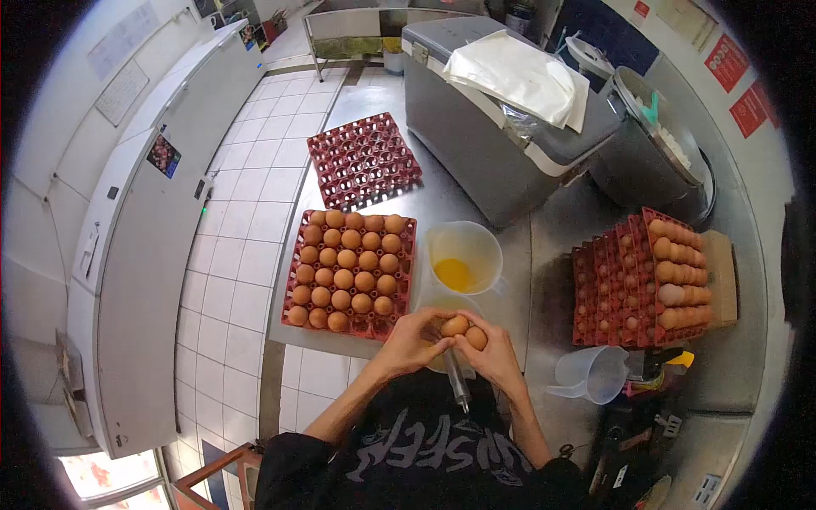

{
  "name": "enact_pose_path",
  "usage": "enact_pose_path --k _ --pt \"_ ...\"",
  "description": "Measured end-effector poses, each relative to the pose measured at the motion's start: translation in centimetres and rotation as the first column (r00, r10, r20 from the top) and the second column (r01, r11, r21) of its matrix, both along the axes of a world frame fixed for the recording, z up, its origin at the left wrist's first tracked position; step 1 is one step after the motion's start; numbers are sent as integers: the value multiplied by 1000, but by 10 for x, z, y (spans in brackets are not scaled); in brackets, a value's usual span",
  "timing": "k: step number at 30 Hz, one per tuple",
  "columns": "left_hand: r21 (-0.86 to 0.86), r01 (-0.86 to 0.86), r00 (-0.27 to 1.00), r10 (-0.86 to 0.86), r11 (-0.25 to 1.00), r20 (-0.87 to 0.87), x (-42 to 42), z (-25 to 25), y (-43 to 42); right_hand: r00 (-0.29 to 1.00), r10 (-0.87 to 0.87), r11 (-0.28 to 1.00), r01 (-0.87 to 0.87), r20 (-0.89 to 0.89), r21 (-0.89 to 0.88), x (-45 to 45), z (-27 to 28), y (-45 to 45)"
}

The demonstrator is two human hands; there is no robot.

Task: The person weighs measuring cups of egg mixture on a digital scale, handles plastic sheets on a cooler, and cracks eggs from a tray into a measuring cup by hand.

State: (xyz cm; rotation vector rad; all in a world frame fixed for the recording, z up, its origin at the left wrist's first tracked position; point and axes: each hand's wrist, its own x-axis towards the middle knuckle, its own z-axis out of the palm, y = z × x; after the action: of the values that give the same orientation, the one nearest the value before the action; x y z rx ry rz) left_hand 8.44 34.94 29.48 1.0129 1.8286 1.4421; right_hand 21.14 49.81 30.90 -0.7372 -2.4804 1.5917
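My left hand (pixel 414 342) and my right hand (pixel 493 357) meet in front of my chest, fingers curled round two brown eggs. The left egg (pixel 455 325) lies against the right egg (pixel 476 338), and both shells look whole. Under my hands a pale translucent container (pixel 442 303) is partly hidden. Below them shows a metal handle (pixel 458 387), its other end covered by my hands. Just beyond stands a translucent measuring jug (pixel 476 246) with orange-yellow yolk (pixel 454 274) at the bottom. To the left, a red egg tray (pixel 408 293) carries rows of brown eggs (pixel 343 279).
A red tray without eggs (pixel 364 161) lies farther back. A grey cooler box (pixel 476 144) topped with white sheets (pixel 518 76) stands behind the jug. On the right are stacked egg trays (pixel 625 280), another jug (pixel 591 374) and a large pot (pixel 637 166).
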Motion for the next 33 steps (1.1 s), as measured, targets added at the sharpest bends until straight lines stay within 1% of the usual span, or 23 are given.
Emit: enact_pose_path --k 4,6,7,9,10,12,13,15,19,22,24,25,26,27,28,30,31,33 --pt "-26 22 1000 -23 999 -12 -3 -11 1 999 -48 999 48 16 -5 2 -9 -8" --pt "-30 29 998 -30 999 -48 -3 -18 2 998 -65 995 64 9 72 4 -22 -10" --pt "-27 34 998 -35 999 -44 -3 -21 3 997 -70 995 69 12 76 5 -25 -10" --pt "6 13 1000 -13 1000 -26 -2 -27 3 996 -85 994 87 -41 69 4 -29 -10" --pt "3 14 1000 -14 1000 -25 -2 -29 3 996 -86 994 89 -40 67 3 -28 -11" --pt "-5 -26 999 26 1000 -32 0 -31 4 991 -125 992 125 -51 -9 1 -23 -12" --pt "-5 -24 999 23 1000 -34 0 -32 5 990 -128 992 127 -53 -10 2 -26 -12" --pt "15 -46 993 47 999 -105 2 -33 7 982 -157 987 152 -104 -61 3 -33 -11" --pt "-6 -23 995 23 1000 -101 4 -20 13 968 -226 972 217 -109 -95 8 -42 -12" --pt "-37 -14 987 8 999 -159 1 -15 18 955 -240 969 227 -174 -92 9 -44 -7" --pt "35 -1 990 5 999 -141 3 -16 17 955 -173 984 180 -240 7 11 -41 -3" --pt "32 6 990 -1 999 -144 -1 -12 16 953 -180 982 186 -242 4 12 -37 -2" --pt "60 71 961 -52 996 -272 -5 -7 12 967 -97 976 139 -236 167 15 -31 -2" --pt "79 135 915 -94 988 -393 -7 -3 9 977 -14 943 83 -211 324 18 -29 -2" --pt "74 133 918 -95 988 -386 -8 -3 7 979 -13 945 79 -203 319 21 -30 0" --pt "-37 194 874 -190 980 -447 -12 -2 4 965 96 890 26 -244 455 21 -32 5" --pt "-39 182 876 -180 983 -447 -11 -3 2 964 107 891 16 -244 453 22 -31 6" --pt "12 193 860 -163 981 -484 -9 -12 3 976 121 880 -21 -181 475 21 -29 8"
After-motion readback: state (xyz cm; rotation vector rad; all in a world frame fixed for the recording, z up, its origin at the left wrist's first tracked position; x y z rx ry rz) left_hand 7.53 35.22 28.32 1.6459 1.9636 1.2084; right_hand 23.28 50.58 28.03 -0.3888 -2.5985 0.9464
